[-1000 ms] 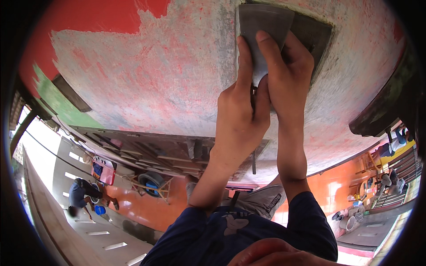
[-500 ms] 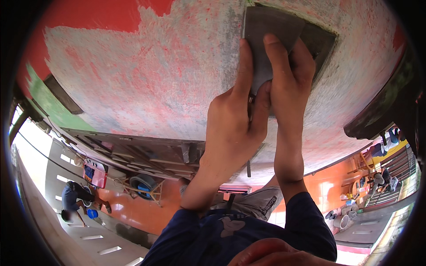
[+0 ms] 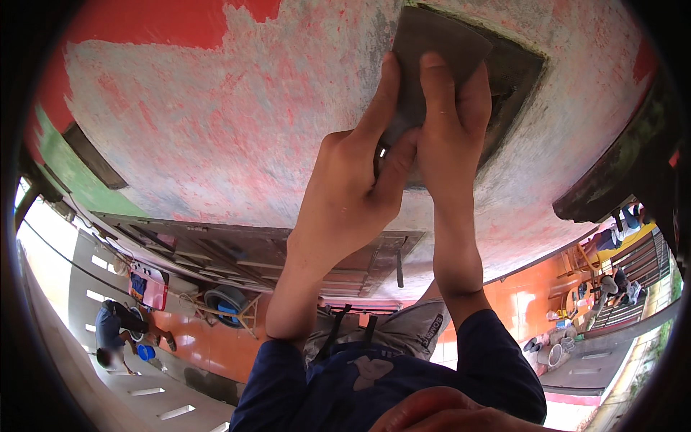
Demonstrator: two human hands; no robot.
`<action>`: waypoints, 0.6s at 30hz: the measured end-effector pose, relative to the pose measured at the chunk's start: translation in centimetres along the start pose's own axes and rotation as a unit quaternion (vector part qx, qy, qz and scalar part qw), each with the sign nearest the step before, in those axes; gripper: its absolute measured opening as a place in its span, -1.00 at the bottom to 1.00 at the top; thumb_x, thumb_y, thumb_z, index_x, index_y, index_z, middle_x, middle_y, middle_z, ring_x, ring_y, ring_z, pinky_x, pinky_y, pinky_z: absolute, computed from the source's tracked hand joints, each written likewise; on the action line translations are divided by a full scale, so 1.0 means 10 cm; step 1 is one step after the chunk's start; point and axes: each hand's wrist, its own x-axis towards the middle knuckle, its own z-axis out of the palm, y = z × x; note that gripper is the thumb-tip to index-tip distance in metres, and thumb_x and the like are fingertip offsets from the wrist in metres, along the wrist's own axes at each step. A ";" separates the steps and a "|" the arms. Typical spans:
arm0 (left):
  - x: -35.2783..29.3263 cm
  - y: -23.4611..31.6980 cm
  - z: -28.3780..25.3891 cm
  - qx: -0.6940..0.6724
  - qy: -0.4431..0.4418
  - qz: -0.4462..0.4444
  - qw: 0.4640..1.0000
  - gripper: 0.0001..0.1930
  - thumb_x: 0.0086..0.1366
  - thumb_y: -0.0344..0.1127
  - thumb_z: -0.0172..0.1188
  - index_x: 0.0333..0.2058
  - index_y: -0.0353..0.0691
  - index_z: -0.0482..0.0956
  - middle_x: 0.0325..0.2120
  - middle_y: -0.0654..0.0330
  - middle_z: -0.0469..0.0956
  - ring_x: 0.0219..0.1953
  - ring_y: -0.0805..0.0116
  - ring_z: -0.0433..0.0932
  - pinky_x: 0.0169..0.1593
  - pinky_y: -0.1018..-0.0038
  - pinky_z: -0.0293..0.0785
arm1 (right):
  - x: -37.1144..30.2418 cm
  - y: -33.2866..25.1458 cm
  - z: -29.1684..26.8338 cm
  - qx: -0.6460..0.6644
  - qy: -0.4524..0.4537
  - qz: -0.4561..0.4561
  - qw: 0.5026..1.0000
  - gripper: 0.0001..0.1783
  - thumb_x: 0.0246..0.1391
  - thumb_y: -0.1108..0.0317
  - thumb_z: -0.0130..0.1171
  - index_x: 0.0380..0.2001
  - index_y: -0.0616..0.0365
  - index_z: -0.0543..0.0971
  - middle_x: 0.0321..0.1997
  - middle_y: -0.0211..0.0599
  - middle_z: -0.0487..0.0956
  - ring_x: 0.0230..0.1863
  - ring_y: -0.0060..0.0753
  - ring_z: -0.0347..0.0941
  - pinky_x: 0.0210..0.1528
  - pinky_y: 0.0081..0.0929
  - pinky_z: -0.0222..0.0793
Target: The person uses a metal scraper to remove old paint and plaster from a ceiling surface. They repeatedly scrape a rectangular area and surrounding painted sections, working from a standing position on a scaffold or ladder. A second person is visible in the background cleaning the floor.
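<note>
A scraper with a broad, flat dark grey blade is pressed against a mottled wall. Its lower part is hidden behind my fingers. My left hand grips it low down, one finger stretched along the blade's left edge. My right hand lies over its right side, with fingers laid flat on the blade and curled round its edge. The blade overlaps the left part of a dark rectangular opening in the wall.
Red paint covers the wall at upper left. Below is a brown slatted frame. A dark overhanging edge juts in at right. On the tiled floor a person crouches near a blue bucket and a basin.
Both hands have shifted left together with the scraper, which now tilts more and uncovers more of the dark opening. More of the slatted frame shows below my left hand.
</note>
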 end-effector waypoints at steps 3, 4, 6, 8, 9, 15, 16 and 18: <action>0.02 -0.08 0.01 0.005 0.010 0.033 0.999 -0.35 0.33 -0.55 0.07 0.39 -0.37 0.14 -0.42 -0.03 0.59 -0.47 0.50 0.38 -0.32 0.58 0.37 | -0.02 0.07 0.00 0.000 0.001 -0.002 1.000 -0.79 0.33 0.39 0.00 -0.05 0.27 0.43 -0.21 -0.34 0.56 -0.21 -0.59 0.42 -0.17 -0.53 0.36; 0.02 -0.09 0.00 0.008 0.006 0.036 0.999 -0.35 0.33 -0.54 0.07 0.39 -0.37 0.14 -0.44 -0.02 0.57 -0.49 0.49 0.36 -0.34 0.58 0.36 | -0.03 0.08 0.01 0.000 0.007 0.001 1.000 -0.78 0.34 0.39 -0.01 -0.05 0.28 0.43 -0.21 -0.34 0.56 -0.20 -0.59 0.41 -0.16 -0.53 0.36; 0.01 -0.11 -0.01 0.021 0.002 0.042 0.999 -0.34 0.33 -0.53 0.07 0.39 -0.36 0.13 -0.49 -0.01 0.54 -0.53 0.46 0.34 -0.37 0.57 0.34 | -0.04 0.11 0.02 0.007 0.011 -0.013 1.000 -0.78 0.34 0.39 -0.01 -0.04 0.28 0.43 -0.20 -0.34 0.56 -0.20 -0.58 0.41 -0.15 -0.53 0.35; 0.01 -0.11 -0.03 0.038 0.003 0.054 0.998 -0.33 0.32 -0.53 0.07 0.40 -0.36 0.12 -0.55 0.01 0.51 -0.57 0.43 0.31 -0.40 0.56 0.32 | -0.04 0.12 0.03 0.008 0.010 -0.025 1.000 -0.78 0.35 0.39 -0.01 -0.04 0.28 0.43 -0.20 -0.34 0.56 -0.19 -0.58 0.41 -0.14 -0.53 0.35; 0.00 -0.10 -0.04 0.048 0.003 0.045 0.998 -0.33 0.32 -0.53 0.07 0.40 -0.35 0.12 -0.57 0.00 0.50 -0.58 0.41 0.31 -0.41 0.56 0.32 | -0.04 0.12 0.03 0.004 0.004 -0.029 1.000 -0.78 0.35 0.39 -0.01 -0.04 0.28 0.43 -0.19 -0.34 0.56 -0.19 -0.58 0.40 -0.14 -0.54 0.35; -0.01 0.04 0.04 0.054 0.011 0.019 0.998 -0.34 0.33 -0.53 0.04 0.39 -0.37 0.12 -0.56 -0.07 0.56 -0.59 0.32 0.46 -0.40 0.52 0.39 | -0.04 0.04 -0.03 -0.008 0.018 -0.005 1.000 -0.78 0.34 0.37 0.03 -0.06 0.27 0.47 -0.19 -0.36 0.58 -0.18 -0.58 0.43 -0.13 -0.53 0.36; -0.03 0.08 0.06 0.054 0.008 0.006 0.998 -0.35 0.33 -0.52 0.03 0.39 -0.38 0.12 -0.53 -0.09 0.59 -0.57 0.30 0.51 -0.39 0.50 0.42 | -0.03 0.02 -0.04 0.000 0.019 0.003 1.000 -0.79 0.34 0.37 0.04 -0.06 0.26 0.48 -0.19 -0.36 0.59 -0.18 -0.58 0.43 -0.13 -0.53 0.37; -0.04 0.14 0.10 0.058 0.009 -0.005 0.998 -0.36 0.34 -0.52 0.02 0.38 -0.40 0.12 -0.49 -0.11 0.62 -0.54 0.24 0.59 -0.37 0.46 0.46 | -0.01 -0.04 -0.09 -0.008 0.017 0.023 1.000 -0.79 0.33 0.37 0.05 -0.06 0.25 0.50 -0.18 -0.36 0.60 -0.17 -0.58 0.44 -0.12 -0.54 0.38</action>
